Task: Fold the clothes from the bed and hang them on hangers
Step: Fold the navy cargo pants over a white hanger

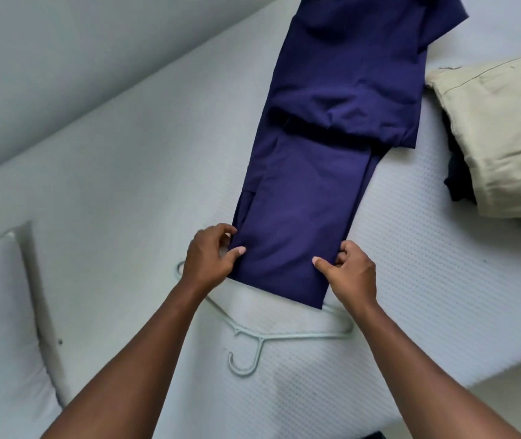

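Head view shows the hanger [254, 339] flat on the bed [411, 280], nearest to the person, with its hook toward them. Just beyond the hook, the left hand [210, 258] and the right hand [352, 274] each pinch one side edge of the shirt [325, 160], thumb on top and fingers curled. The shirt, folded into a long strip, runs from the hanger away up the bed. To do this step well, I think both hands should move together and level, so the layers do not slip apart. Farther, right of the hanger, lies a beige pile [499, 137].
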The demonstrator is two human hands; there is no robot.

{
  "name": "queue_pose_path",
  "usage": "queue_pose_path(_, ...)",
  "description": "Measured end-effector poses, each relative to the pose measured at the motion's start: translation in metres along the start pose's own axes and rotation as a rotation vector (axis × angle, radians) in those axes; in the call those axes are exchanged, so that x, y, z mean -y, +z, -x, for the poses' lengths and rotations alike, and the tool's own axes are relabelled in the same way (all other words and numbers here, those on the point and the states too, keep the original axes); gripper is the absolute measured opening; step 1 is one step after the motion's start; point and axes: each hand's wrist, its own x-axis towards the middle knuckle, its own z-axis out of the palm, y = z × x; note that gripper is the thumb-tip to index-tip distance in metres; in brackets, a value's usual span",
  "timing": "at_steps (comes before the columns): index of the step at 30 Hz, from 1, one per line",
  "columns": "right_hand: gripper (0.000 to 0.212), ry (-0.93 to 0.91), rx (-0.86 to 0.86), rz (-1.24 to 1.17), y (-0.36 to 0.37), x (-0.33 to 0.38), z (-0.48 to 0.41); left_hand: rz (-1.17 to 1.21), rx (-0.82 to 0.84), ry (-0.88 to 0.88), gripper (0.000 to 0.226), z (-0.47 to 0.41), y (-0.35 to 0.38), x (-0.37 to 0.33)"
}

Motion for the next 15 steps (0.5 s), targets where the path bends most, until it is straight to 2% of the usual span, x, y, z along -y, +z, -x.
queue_pose_path(2, 0.032, 0.01, 0.085, -0.012, -0.001, -0.008, -0.001, 0.264, -0.011, -0.139, 0.005, -0.005, -0.004, -0.001)
queue_pose_path(4, 0.044, 0.04, 0.186, -0.022, 0.0, -0.016, 0.001, 0.401, -0.029, -0.272, 0.009, -0.012, -0.008, 0.0)
queue_pose_path(5, 0.052, 0.055, 0.223, -0.015, 0.0, -0.019, 0.003, 0.38, -0.027, -0.305, 0.005, -0.017, -0.008, 0.0)
queue_pose_path(7, 0.054, 0.082, 0.263, -0.003, 0.004, -0.028, 0.01, 0.283, 0.026, -0.339, 0.016, -0.018, -0.006, 0.001)
queue_pose_path(10, 0.031, 0.074, 0.307, -0.047, 0.007, -0.04, 0.017, 0.228, 0.095, -0.356, 0.015, -0.021, -0.011, -0.002)
queue_pose_path(12, 0.021, 0.048, 0.335, -0.066, 0.005, -0.043, 0.021, 0.151, 0.003, -0.32, 0.012, -0.025, -0.019, 0.001)
queue_pose_path(15, 0.028, 0.02, 0.334, -0.033, 0.003, -0.045, 0.026, 0.063, -0.144, -0.289, 0.012, -0.027, -0.025, 0.009)
